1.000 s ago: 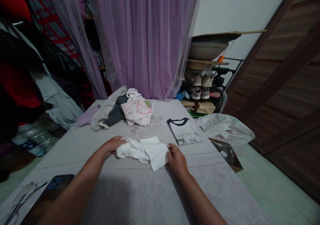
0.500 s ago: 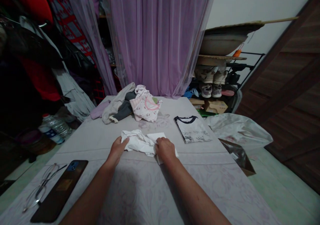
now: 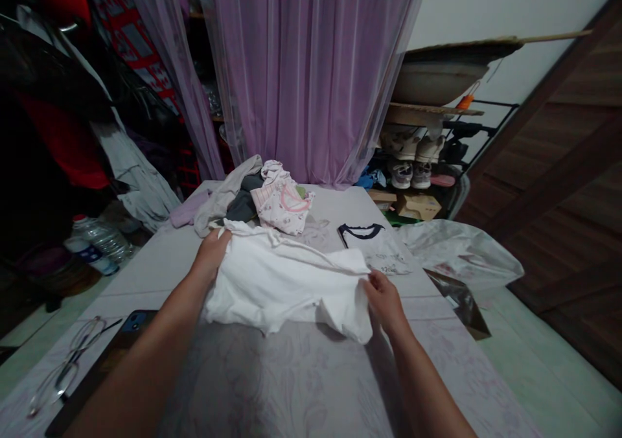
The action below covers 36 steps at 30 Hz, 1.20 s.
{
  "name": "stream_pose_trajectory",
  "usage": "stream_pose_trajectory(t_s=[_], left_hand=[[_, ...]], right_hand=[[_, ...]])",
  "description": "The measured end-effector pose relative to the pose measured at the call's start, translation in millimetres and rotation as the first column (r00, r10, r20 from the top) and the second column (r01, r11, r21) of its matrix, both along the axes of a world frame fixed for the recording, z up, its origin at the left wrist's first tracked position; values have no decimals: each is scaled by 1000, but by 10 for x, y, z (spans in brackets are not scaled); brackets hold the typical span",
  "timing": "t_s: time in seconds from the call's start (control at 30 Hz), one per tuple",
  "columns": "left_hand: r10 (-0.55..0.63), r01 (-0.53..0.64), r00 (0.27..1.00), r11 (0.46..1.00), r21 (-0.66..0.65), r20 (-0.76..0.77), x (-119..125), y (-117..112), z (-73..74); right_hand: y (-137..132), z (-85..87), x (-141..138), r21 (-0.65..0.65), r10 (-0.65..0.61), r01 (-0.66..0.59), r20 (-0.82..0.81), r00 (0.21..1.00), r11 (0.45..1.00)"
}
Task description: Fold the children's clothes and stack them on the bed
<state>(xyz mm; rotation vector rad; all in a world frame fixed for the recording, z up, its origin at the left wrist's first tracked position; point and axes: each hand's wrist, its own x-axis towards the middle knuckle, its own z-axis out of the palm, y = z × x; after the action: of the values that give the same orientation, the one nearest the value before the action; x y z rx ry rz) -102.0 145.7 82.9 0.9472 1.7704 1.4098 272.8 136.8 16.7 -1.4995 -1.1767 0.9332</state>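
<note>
A white cloth garment (image 3: 286, 279) is stretched between my two hands above the table, its lower edge hanging in loose folds. Its exact kind does not show. My left hand (image 3: 212, 251) pinches the upper left corner, and my right hand (image 3: 383, 295) grips the right edge. Behind the garment's right end lies a folded white T-shirt (image 3: 383, 250) with a dark neckband, partly covered by it. Beyond its left end is a heap of clothes, with a pink-trimmed patterned top (image 3: 286, 210) and a beige garment (image 3: 228, 188).
Glasses (image 3: 72, 360) and a dark phone (image 3: 131, 328) lie at the table's left front, the phone partly under my left forearm. Purple curtains (image 3: 311, 81) hang behind the table (image 3: 272, 386). Plastic bottles (image 3: 104, 240) stand left; a shoe rack (image 3: 418, 117) and clear plastic bag (image 3: 461, 253) are right.
My hands have moved apart and the bunched white garment is now spread wide and lifted between them. The left hand went up and left, the right hand to the right.
</note>
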Motion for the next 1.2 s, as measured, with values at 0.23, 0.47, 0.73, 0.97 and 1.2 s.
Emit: stream_pose_trajectory(t_s=[0.23, 0.47, 0.73, 0.97, 1.2], left_hand=[[-36, -44, 954, 966, -255, -298, -160, -11, -486], [-229, 83, 917, 911, -404, -328, -317, -348, -579], [-157, 80, 956, 952, -295, -248, -315, -304, -492], [-56, 85, 995, 927, -364, 87, -239, -502, -468], [-114, 201, 946, 940, -276, 302, -257, -927, -490]], right_hand=[[73, -156, -42, 135, 50, -187, 668, 743, 973], [376, 121, -287, -166, 279, -386, 925, 257, 907], [768, 357, -386, -204, 259, -243, 940, 224, 948], [413, 161, -343, -133, 226, -251, 893, 389, 959], [-309, -196, -94, 34, 319, -418, 590, 742, 908]])
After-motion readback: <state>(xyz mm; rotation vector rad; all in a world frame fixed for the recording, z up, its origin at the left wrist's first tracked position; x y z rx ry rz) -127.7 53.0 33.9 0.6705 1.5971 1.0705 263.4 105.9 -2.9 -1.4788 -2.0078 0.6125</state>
